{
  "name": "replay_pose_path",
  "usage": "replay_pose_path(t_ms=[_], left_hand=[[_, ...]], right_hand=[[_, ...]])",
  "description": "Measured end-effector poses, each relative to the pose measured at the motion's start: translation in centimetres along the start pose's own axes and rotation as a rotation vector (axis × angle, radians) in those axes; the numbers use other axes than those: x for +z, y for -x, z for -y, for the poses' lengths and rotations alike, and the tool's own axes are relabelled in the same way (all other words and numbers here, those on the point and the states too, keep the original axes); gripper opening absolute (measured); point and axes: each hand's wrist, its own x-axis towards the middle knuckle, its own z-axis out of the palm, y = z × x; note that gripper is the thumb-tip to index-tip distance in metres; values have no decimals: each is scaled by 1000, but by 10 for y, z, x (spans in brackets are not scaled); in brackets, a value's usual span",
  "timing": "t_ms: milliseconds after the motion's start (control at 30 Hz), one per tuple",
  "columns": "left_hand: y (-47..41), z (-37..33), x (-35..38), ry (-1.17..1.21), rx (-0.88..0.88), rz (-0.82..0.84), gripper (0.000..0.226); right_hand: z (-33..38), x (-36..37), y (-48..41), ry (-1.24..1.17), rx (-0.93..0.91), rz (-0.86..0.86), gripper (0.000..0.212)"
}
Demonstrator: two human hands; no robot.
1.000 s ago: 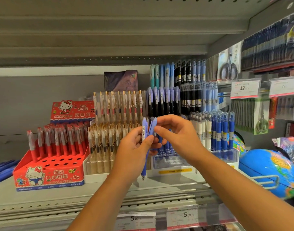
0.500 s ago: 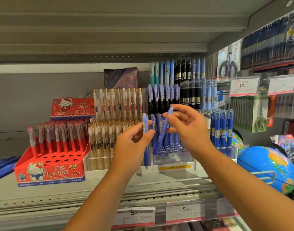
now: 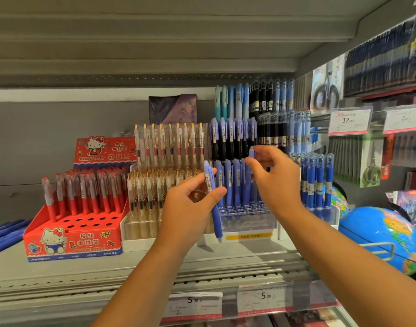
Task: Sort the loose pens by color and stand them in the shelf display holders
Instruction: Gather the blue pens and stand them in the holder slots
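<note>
Blue pens (image 3: 216, 218) in left hand (image 3: 190, 208), blurred pen (image 3: 251, 154) perhaps in right hand (image 3: 276, 180).

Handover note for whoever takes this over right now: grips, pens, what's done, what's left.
Left grip: holds blue pens upright, tips down; it looks like two.
Right grip: pinches one blue pen by its top at the clear holder; whether the tip is in a hole is hidden behind that grip.
Done: the holder's back rows have blue pens standing in them.
Left: the front holes are open. Stand the held pens there, then sort the loose blue pens lying on the shelf at far left.
</note>
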Motion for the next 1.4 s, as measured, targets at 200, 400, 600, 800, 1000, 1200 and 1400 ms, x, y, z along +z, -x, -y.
replay_pose_path(t_ms=[200,400,600,800,1000,1200,1400], left_hand=[[1,-3,0,-19,-7,14,34],[1,-2,0,-23,-18,24,24],[1,-4,0,-48,-32,55,35],[1,-2,1,-3,3,41,40],[0,1,2,-71,52,44,33],[1,0,8,-179,108,76,42],[3,-2,12,-245,176,69,51]], right_hand=[[-2,5,0,126,115,153,16],[-3,5,-2,241,116,229,18],[-7,6,-1,288,115,249,27],[-4,2,7,206,155,240,44],[19,-2,17,-46,-4,186,13],[29,-1,29,-460,24,449,20],[26,-5,26,-448,40,406,23]])
